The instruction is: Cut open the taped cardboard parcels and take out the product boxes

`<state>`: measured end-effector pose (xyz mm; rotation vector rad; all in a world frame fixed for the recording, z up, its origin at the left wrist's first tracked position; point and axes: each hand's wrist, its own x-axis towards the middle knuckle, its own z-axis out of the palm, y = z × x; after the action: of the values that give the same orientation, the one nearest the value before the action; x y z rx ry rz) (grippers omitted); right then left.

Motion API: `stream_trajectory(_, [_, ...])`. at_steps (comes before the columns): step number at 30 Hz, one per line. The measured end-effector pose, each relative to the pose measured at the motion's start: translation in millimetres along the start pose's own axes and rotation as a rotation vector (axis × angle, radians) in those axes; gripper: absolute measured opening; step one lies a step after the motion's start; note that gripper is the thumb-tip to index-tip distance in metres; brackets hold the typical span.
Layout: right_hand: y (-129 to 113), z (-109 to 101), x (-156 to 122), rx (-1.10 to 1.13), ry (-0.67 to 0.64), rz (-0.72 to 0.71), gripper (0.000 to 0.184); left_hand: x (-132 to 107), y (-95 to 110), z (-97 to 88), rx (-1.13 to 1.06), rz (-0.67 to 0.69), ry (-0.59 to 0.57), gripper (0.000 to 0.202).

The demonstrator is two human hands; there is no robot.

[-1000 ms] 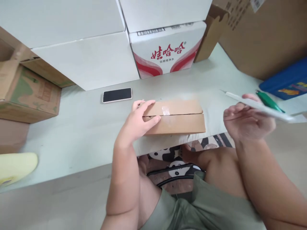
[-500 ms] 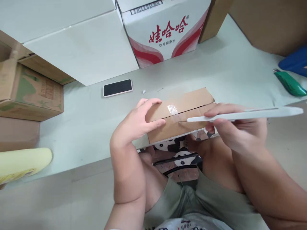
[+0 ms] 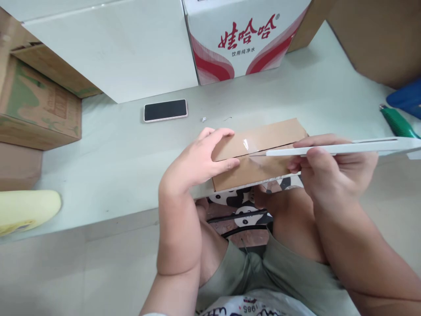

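A small brown cardboard box (image 3: pixel 263 135) sits at the front edge of the table, a seam running lengthwise across its top and a strip of clear tape (image 3: pixel 246 144) near the middle. Around its left end, my left hand (image 3: pixel 205 156) is clamped, thumb on the near flap and fingers on the far side. My right hand (image 3: pixel 335 169) grips a slim white utility knife (image 3: pixel 355 147) over the right end of the box. The knife's thin blade points left, its tip at the seam beside the tape. Part of the box's right end is hidden by my right hand.
Behind the box lies a phone (image 3: pixel 165 110). A white carton with red lettering (image 3: pixel 243 66) and a plain white box (image 3: pixel 108 57) stand at the back. Brown cartons (image 3: pixel 39 101) and a pale yellow object (image 3: pixel 29 210) are left; a green-handled tool (image 3: pixel 397 122) is right.
The blade tip has moved from the near flap up to the seam by the tape. My left hand keeps its hold on the box. The whole view has shifted slightly.
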<state>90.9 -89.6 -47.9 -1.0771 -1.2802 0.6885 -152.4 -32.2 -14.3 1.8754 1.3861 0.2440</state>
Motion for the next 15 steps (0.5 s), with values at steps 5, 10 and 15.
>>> stream_trajectory(5, [0,0,2,-0.037,0.003,-0.039,0.008,0,0,-0.2,0.009,-0.009,0.008,0.058])
stream_trajectory(10, [-8,2,3,-0.165,0.006,-0.040,0.005,3,-2,1.0,0.012,-0.024,0.020,0.059])
stream_trajectory(15, [1,-3,6,-0.199,0.176,-0.047,0.009,2,-2,0.7,-0.002,-0.040,0.033,0.061])
